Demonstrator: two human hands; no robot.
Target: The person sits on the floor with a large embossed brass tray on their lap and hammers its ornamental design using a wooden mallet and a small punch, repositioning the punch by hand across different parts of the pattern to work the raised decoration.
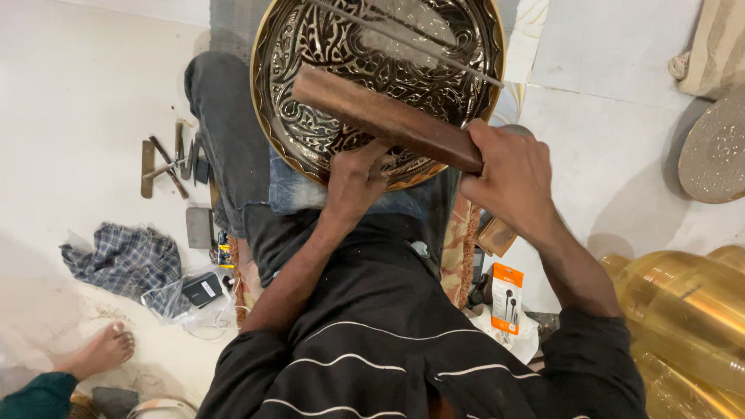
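Head view looks down on a person seated on the floor, a round engraved brass tray [310, 93] propped on the lap. Right hand [514, 174] is clenched around a brown wooden block [384, 118] lying across the tray's face — left hand [355, 178] pinches the tray's lower rim. Loose metal tools [167, 159] lie on the floor beside the knee — a checked cloth [124, 260] nearby.

Engraved brass tray [372, 46]: top rim cut by frame edge, near rim hidden behind left hand [355, 177]; thin rod [403, 43] motion-blurred.
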